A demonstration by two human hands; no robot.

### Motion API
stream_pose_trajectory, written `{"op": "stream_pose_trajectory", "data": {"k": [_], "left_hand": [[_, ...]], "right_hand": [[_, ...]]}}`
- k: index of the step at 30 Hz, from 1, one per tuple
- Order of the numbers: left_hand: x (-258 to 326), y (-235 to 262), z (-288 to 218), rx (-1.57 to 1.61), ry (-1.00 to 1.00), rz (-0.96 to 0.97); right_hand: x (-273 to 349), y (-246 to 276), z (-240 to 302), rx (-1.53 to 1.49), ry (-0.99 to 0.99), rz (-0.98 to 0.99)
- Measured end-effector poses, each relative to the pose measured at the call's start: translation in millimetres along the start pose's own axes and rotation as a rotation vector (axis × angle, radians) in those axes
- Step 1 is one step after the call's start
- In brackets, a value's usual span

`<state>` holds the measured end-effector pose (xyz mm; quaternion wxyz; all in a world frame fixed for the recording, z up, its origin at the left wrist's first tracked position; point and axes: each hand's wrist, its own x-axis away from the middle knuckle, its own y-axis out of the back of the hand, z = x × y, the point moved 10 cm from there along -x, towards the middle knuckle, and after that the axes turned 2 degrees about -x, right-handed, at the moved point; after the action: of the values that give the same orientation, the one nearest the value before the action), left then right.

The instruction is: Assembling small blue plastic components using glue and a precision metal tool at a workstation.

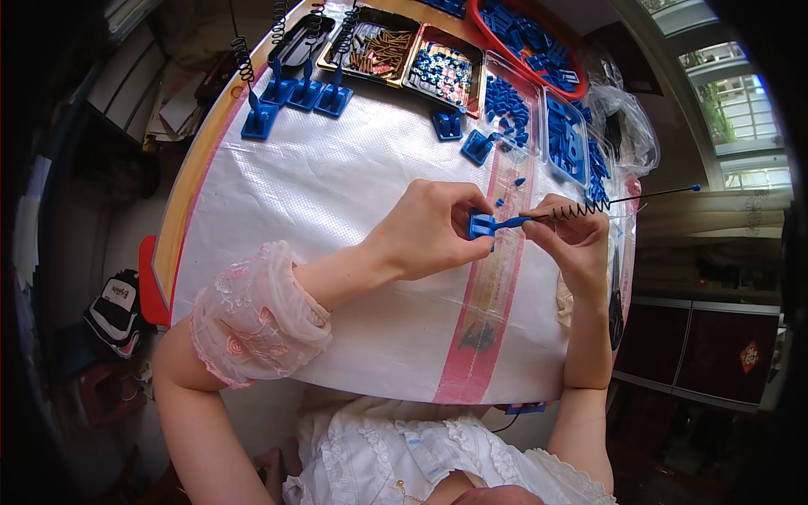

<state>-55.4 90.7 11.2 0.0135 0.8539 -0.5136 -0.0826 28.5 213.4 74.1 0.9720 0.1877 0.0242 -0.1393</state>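
Working with both hands now, over the middle-right of the surface (295, 189)! Pinching a blue bracket (481, 225) in the left hand (433, 223), clamped between thumb and fingers. Gripping with the right hand (576, 240) just beside it — closing thumb and fingertips on the far end of the blue stem (507, 223), near the join with the black wire (581, 209). Keeping a small gap between the two hands, yet joining them through the one piece. Running the wire out over the right hand in a coil, then straight to a blue tip (696, 188) at the far right.

Just beyond the left hand, showing two loose blue pieces (519, 181) on a pink-edged stripe (461, 370) of the white covering. Farther up, showing two more brackets (478, 148) near each other. And over to the upper left — displaying three wired brackets (304, 94) close together, with coils rising from them.

Along the far edge, packing in a tin of screws (379, 52), a tin of small blue-and-white pieces (442, 66), a red basin (578, 91) full of blue parts, and clear trays (566, 178) of more. Finishing that row with a crumpled clear bag (633, 135) at the right.
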Motion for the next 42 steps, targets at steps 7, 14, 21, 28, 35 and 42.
{"op": "stream_pose_trajectory", "data": {"k": [7,14,21,28,35,42], "left_hand": [[-1,2,-4,0.021,-0.031,0.001],[0,1,-3,0.051,0.012,0.010],[2,3,-7,0.076,-0.057,-0.028],[3,8,-16,-0.032,-0.185,-0.118],[3,0,-9,0.021,-0.070,-0.012],[4,1,-13,0.001,-0.162,-0.072]], "right_hand": [[-1,2,-4,-0.124,-0.043,0.014],[-1,2,-6,-0.164,-0.053,0.019],[-3,-1,-7,-0.160,-0.043,0.051],[-3,-1,-10,-0.136,-0.047,0.051],[-3,-2,-13,-0.102,-0.051,0.052],[-3,-3,-10,-0.096,-0.022,0.058]]}}
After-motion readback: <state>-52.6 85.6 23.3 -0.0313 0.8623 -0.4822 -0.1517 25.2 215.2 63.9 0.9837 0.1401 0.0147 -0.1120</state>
